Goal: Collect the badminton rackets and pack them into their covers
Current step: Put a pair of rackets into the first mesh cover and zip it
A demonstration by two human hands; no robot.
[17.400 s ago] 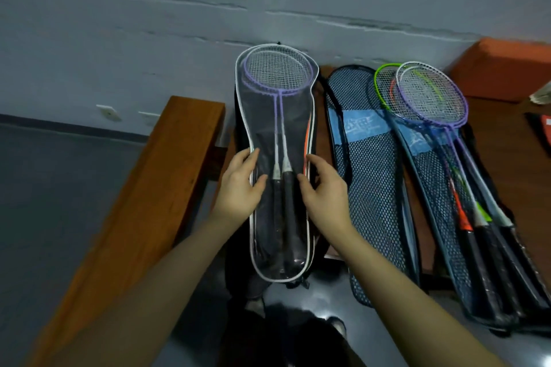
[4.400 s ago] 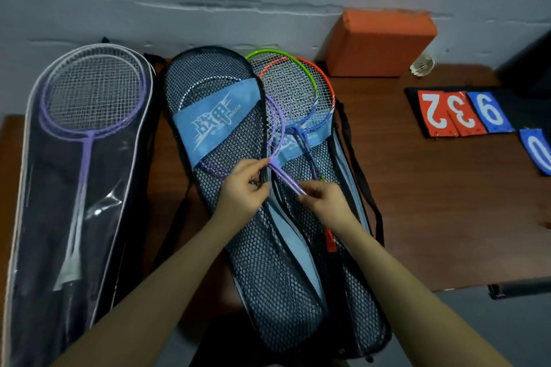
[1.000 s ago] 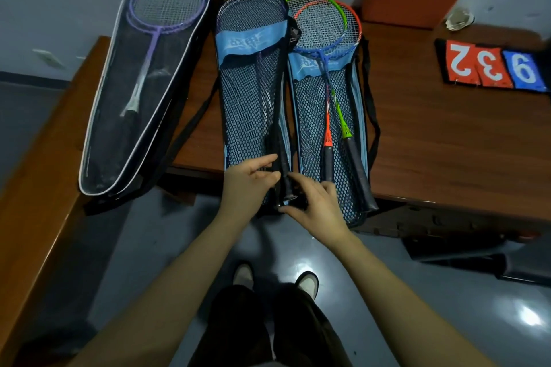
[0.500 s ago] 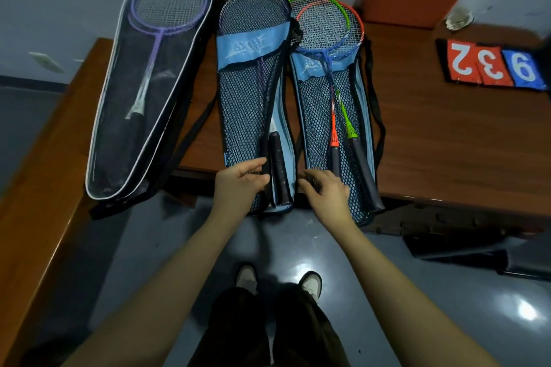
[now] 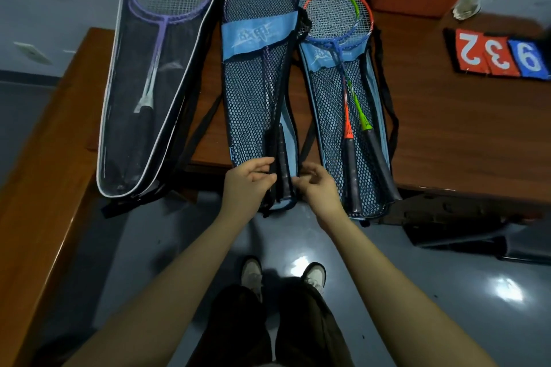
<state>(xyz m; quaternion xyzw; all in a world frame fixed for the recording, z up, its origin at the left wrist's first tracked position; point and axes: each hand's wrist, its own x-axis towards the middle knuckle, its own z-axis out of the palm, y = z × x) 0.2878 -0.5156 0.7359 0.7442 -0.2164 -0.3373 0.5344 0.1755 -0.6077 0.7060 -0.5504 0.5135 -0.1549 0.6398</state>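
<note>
At centre frame, the middle mesh cover (image 5: 256,104) lay on the counter (image 5: 465,134), black grips (image 5: 280,164) at its open bottom. Your left hand (image 5: 247,185) pinched that edge; your right hand (image 5: 317,188) hovered curled, holding nothing. You needed the grips tucked fully before zipping.

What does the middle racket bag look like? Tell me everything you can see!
The middle bag is long and racket-shaped, of black mesh with a light-blue band bearing white characters and blue trim. It lies flat on the brown table, its lower end over the edge. Black racket grips show in its open side. The left hand grips that edge; the right hand is beside it.
</note>
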